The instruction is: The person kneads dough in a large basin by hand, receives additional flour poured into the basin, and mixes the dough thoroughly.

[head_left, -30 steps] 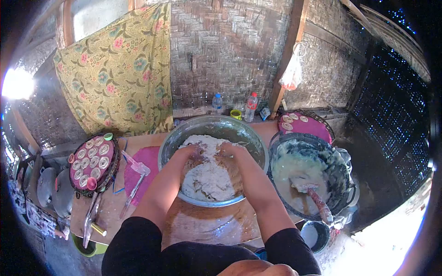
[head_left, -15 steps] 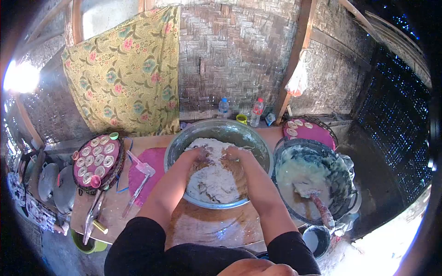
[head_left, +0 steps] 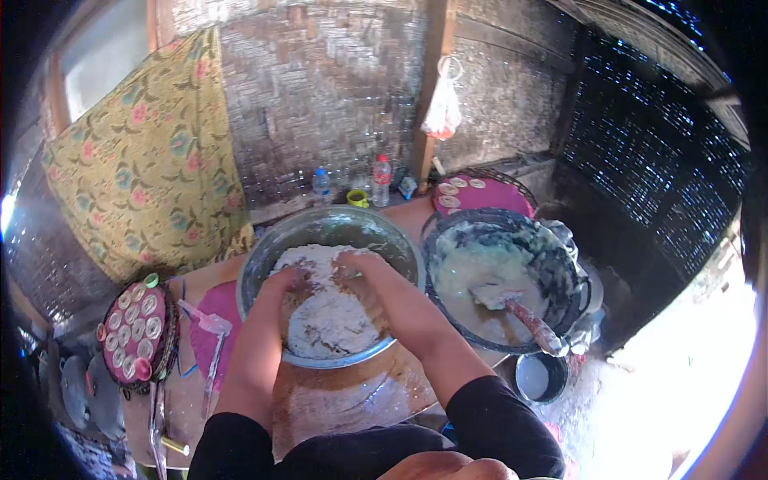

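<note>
A wide metal basin (head_left: pixel 250 276) on the table holds a mound of white, floury mixture (head_left: pixel 328 320), with brownish patches among the white. Both my hands are inside it. My left hand (head_left: pixel 293 278) is in the mixture on the left, its fingers mostly covered. Over on the right, my right hand (head_left: pixel 352 264) also reaches into the mixture, and its fingers are too hidden and coated to make out. Neither hand shows clearly whether it is closed around a lump.
A dark tub (head_left: pixel 560 320) of pale, thick batter with a paddle (head_left: pixel 528 320) stands right of the basin. Round pink trays (head_left: pixel 164 320) carry pale coiled pieces. Behind are bottles (head_left: pixel 382 180) and a yellow-green cup (head_left: pixel 358 198). A bucket (head_left: pixel 541 378) sits below the tub.
My view has turned to the right, so the scene has shifted left. Both hands stay in the floury mixture in the basin, with little change of place there.
</note>
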{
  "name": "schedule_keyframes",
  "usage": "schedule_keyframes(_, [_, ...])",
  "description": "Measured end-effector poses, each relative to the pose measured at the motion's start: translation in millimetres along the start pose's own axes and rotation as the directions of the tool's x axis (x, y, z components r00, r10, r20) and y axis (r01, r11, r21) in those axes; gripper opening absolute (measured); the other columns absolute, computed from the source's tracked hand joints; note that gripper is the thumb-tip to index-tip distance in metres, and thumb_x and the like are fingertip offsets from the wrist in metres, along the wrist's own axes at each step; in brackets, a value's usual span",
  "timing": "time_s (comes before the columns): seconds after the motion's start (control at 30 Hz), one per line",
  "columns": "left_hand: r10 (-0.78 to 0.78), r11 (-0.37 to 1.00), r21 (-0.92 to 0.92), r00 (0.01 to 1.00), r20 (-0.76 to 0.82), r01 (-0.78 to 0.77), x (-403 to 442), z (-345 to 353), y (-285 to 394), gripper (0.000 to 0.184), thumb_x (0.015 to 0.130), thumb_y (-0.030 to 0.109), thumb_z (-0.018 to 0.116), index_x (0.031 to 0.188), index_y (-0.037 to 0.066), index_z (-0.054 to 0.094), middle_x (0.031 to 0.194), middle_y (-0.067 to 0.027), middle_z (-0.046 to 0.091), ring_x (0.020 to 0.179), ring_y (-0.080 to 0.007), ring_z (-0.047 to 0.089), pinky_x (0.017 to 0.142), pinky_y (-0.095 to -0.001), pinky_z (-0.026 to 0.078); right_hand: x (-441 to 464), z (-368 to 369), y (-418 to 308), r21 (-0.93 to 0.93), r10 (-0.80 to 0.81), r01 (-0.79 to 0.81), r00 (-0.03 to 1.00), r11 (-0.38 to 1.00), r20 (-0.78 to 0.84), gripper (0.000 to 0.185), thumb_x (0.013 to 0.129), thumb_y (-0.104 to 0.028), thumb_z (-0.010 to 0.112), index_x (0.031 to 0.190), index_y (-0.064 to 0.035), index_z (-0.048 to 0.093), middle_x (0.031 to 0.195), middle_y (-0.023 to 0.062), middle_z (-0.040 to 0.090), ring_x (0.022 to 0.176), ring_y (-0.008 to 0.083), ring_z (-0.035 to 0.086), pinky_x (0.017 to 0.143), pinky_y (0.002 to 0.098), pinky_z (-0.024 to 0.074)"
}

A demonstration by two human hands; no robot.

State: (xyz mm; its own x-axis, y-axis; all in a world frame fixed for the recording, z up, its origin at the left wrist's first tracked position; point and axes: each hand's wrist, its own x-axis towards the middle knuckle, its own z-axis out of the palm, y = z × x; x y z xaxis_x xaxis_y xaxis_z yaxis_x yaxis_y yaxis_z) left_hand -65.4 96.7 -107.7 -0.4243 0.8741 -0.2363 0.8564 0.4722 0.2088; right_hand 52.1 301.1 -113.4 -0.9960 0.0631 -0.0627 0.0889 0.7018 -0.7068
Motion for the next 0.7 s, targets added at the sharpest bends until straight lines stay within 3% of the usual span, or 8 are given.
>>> schedule_keyframes(0.2, [0.086,0.992,0.085,0.994,0.07,-0.091,11.7,3.6,-14.3,0.054,0.076,0.041,0.054,0.123,0.015,0.045,0.141,-0.0026,0.02,0.131,-0.0313,0.009,0.104,-0.0449,0.02,-44.1,-7.7,-27.7,0.358,-0.11,0.166,0.979,0.919,-0.17,0.028,0.073,-0.027,0.057,0.094,-0.0093,0.06,0.095,0.0105,0.057,0.087,0.0225,0.055,0.076,0.0344,0.0423])
schedule_keyframes(0.3, [0.025,1.0,0.017,0.998,0.057,-0.026,-15.8,-27.2,28.1,0.054,0.076,0.04,0.055,0.122,0.014,0.046,0.139,-0.0065,0.026,0.129,-0.0293,0.016,0.104,-0.0412,0.022,-67.1,-12.4,-46.4,0.47,-0.14,0.247,0.958,0.848,-0.251,0.026,0.074,-0.026,0.057,0.093,-0.0085,0.061,0.092,0.0098,0.057,0.084,0.0209,0.055,0.074,0.0332,0.0428])
schedule_keyframes(0.37, [-0.03,0.999,0.039,0.997,0.071,0.028,-11.6,-20.9,13.2,0.061,0.076,0.043,0.053,0.128,0.015,0.037,0.13,-0.0173,0.036,0.121,-0.0314,0.033,0.101,-0.0373,0.027,-77.1,-12.9,-52.9,0.512,-0.154,0.292,0.943,0.808,-0.295,0.025,0.074,-0.026,0.057,0.091,-0.0079,0.061,0.09,0.0093,0.057,0.083,0.0199,0.055,0.073,0.0324,0.0431])
schedule_keyframes(0.5, [0.094,0.985,0.146,0.995,-0.015,-0.091,15.8,8.8,-23.2,0.059,0.071,0.039,0.057,0.121,0.01,0.045,0.13,-0.0157,0.037,0.122,-0.0284,0.032,0.101,-0.0344,0.026,-90.9,-12.8,-57.2,0.559,-0.154,0.36,0.911,0.747,-0.382,0.023,0.075,-0.024,0.056,0.089,-0.0068,0.061,0.086,0.0084,0.057,0.079,0.0179,0.055,0.07,0.0308,0.0437])
schedule_keyframes(0.53, [-0.01,0.986,0.166,0.997,0.077,-0.003,16.6,5.3,-20.4,0.059,0.071,0.039,0.057,0.122,0.01,0.045,0.131,-0.016,0.037,0.122,-0.029,0.032,0.101,-0.0352,0.027,-90.6,-12.0,-55.9,0.566,-0.157,0.376,0.904,0.733,-0.398,0.022,0.075,-0.024,0.056,0.088,-0.0065,0.061,0.085,0.0082,0.057,0.079,0.0174,0.056,0.069,0.0304,0.0438])
schedule_keyframes(0.57, [-0.116,0.977,0.194,0.981,0.157,0.084,18.4,0.8,-17.5,0.059,0.071,0.039,0.057,0.122,0.01,0.045,0.131,-0.0162,0.036,0.122,-0.0295,0.033,0.101,-0.0359,0.028,-90.5,-11.6,-55.1,0.575,-0.153,0.387,0.898,0.721,-0.412,0.022,0.075,-0.024,0.056,0.088,-0.0063,0.061,0.084,0.0079,0.058,0.078,0.0168,0.056,0.069,0.03,0.044])
schedule_keyframes(0.63, [-0.064,0.988,0.147,0.992,0.108,0.048,11.5,-1.3,-14.3,0.058,0.072,0.039,0.055,0.122,0.011,0.044,0.131,-0.0156,0.036,0.121,-0.0295,0.034,0.1,-0.0367,0.028,-94.1,-11.4,-58.8,0.635,-0.113,0.357,0.913,0.685,-0.391,0.021,0.076,-0.023,0.056,0.086,-0.0057,0.061,0.082,0.0075,0.058,0.076,0.0158,0.056,0.067,0.0292,0.0443])
schedule_keyframes(0.7, [-0.001,0.998,0.07,1.0,0.019,0.0,2.4,-1.7,-11.9,0.057,0.073,0.039,0.054,0.122,0.011,0.044,0.131,-0.0147,0.036,0.121,-0.0293,0.034,0.1,-0.0376,0.028,-99.0,-17.9,-67.2,0.771,-0.02,0.217,0.967,0.599,-0.256,0.017,0.076,-0.021,0.056,0.084,-0.0069,0.061,0.077,0.005,0.056,0.072,0.0121,0.054,0.064,0.0273,0.0432])
